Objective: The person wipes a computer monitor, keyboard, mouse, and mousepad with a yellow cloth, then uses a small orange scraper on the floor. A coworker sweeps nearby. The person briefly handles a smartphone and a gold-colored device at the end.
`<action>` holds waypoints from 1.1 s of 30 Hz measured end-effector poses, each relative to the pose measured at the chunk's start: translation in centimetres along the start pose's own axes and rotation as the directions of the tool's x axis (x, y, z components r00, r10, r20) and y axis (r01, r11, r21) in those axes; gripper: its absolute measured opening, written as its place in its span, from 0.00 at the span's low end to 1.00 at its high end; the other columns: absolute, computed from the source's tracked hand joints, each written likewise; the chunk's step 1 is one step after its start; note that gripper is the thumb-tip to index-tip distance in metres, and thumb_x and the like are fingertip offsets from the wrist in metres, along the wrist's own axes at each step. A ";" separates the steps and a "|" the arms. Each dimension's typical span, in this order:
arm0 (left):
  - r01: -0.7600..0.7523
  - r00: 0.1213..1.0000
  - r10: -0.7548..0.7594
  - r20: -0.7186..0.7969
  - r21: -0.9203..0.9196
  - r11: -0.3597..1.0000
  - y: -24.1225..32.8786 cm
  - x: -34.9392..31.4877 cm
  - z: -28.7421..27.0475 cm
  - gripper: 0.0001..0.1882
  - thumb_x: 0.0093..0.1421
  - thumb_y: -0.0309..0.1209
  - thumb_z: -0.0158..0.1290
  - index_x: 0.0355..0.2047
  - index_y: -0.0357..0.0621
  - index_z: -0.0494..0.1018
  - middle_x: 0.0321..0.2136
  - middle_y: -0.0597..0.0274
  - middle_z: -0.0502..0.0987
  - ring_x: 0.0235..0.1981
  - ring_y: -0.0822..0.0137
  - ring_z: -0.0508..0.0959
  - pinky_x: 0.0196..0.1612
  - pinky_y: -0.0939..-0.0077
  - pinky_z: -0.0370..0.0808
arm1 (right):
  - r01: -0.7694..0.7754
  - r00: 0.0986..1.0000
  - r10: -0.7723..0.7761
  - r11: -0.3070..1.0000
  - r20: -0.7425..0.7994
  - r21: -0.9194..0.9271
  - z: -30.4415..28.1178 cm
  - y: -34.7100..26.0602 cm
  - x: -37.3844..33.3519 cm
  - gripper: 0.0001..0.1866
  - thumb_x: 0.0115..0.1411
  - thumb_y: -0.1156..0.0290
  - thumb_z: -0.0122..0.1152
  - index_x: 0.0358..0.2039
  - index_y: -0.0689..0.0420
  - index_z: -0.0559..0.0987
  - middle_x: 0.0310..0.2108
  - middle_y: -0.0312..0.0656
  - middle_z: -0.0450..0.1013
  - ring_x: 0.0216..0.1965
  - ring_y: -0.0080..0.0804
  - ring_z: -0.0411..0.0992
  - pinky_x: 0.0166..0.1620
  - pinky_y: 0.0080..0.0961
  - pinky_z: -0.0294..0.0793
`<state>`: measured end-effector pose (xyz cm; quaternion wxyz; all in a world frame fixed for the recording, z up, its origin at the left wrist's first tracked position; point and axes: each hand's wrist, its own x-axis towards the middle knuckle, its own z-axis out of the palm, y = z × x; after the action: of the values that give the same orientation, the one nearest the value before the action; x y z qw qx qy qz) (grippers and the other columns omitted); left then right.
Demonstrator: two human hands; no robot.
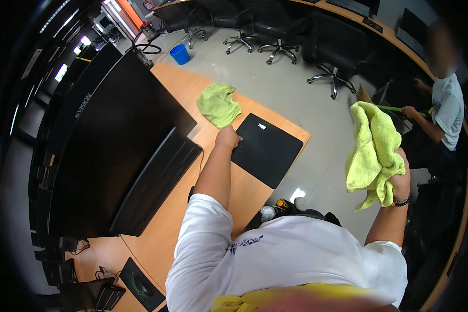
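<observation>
My left hand (228, 139) is closed over the desk at the left corner of a black mouse pad (268, 151). A crumpled yellow-green cloth (218, 104) narrows down to its fingers, which appear to grip it; the fingertips are hidden. The thumb side rests by the pad's edge. Off the desk on the right, my right hand (400, 177) grips a second yellow-green cloth (372, 156). That one hangs in loose folds and covers most of the fingers.
A large black monitor (114, 151) stands on the wooden desk (177, 208) at left. Beyond are a blue bucket (180, 54) and several black wheeled chairs (335, 47). At right, another person (447, 104) holds a green-handled broom (390, 108). A bottle (268, 213) is near my body.
</observation>
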<state>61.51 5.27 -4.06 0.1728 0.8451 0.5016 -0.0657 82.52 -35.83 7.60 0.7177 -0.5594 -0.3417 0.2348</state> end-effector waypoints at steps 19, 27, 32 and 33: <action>0.431 0.837 0.398 0.376 -0.901 -0.055 30.8 -9.7 -0.9 0.14 0.52 0.37 0.48 0.32 0.39 0.70 0.25 0.57 0.74 0.24 0.67 0.74 0.27 0.74 0.73 | 0.347 0.928 -0.340 0.937 -0.151 0.022 -8.2 3.2 8.6 0.36 0.39 0.83 0.59 0.52 0.57 0.61 0.46 0.44 0.62 0.49 0.36 0.61 0.51 0.29 0.61; 0.435 0.819 0.521 0.242 -0.853 -0.288 36.8 -7.2 -1.3 0.19 0.52 0.42 0.46 0.36 0.38 0.70 0.31 0.53 0.75 0.30 0.59 0.75 0.38 0.69 0.73 | -0.375 0.926 0.268 0.743 -0.266 -0.555 -13.8 14.5 11.7 0.22 0.45 0.74 0.53 0.45 0.54 0.71 0.42 0.54 0.65 0.45 0.47 0.65 0.47 0.31 0.64; 0.379 0.853 0.459 0.249 -0.900 -0.216 37.9 -6.8 -1.7 0.21 0.51 0.43 0.47 0.36 0.37 0.69 0.29 0.53 0.74 0.30 0.57 0.74 0.37 0.67 0.73 | 0.018 0.991 -0.031 0.995 -0.129 -0.100 -18.6 8.9 11.3 0.26 0.45 0.74 0.51 0.49 0.56 0.68 0.41 0.48 0.66 0.44 0.40 0.65 0.49 0.29 0.62; 0.362 0.861 0.451 0.235 -0.906 -0.218 38.5 -7.3 -1.7 0.21 0.51 0.44 0.46 0.36 0.37 0.69 0.30 0.52 0.73 0.31 0.57 0.74 0.37 0.67 0.73 | 0.137 0.990 -0.140 0.979 -0.009 -0.150 -18.0 7.7 10.5 0.27 0.45 0.71 0.54 0.50 0.56 0.67 0.44 0.49 0.64 0.48 0.40 0.62 0.52 0.30 0.58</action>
<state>91.34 -16.92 8.30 0.8902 0.3483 0.2580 0.1401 103.32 -37.78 0.09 0.6918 -0.5887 -0.3894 0.1525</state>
